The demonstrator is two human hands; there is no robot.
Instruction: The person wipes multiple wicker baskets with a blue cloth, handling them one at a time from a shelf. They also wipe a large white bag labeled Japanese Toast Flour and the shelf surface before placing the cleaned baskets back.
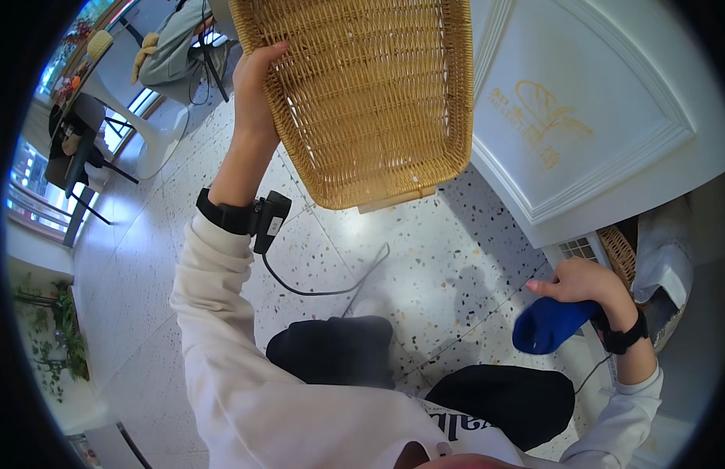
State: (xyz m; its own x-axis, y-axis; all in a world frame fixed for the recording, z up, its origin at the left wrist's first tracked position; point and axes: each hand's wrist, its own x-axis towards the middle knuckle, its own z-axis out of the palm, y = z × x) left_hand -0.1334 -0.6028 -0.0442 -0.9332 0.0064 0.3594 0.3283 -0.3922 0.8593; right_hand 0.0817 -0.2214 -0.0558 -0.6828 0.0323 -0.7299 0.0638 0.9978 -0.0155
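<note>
My left hand [258, 94] is closed on the left rim of a tan wicker basket [378, 102], its thumb over the inner wall. The basket is tilted so its inside shows, with nothing in it that I can see. It hangs above the speckled floor. At the lower right, my right hand [579, 280] is closed round a bunched blue cloth [552, 324], which hangs below the fingers. Most of those fingers are hidden behind the hand and the cloth.
On the right stands a white panelled counter [581, 94] with a gold emblem. Under it are another wicker basket [617, 254] and a pale plastic bag [663, 270]. A cable [323, 293] trails from my left wrist strap. Chairs [89, 129] and green plants [61, 328] stand on the left.
</note>
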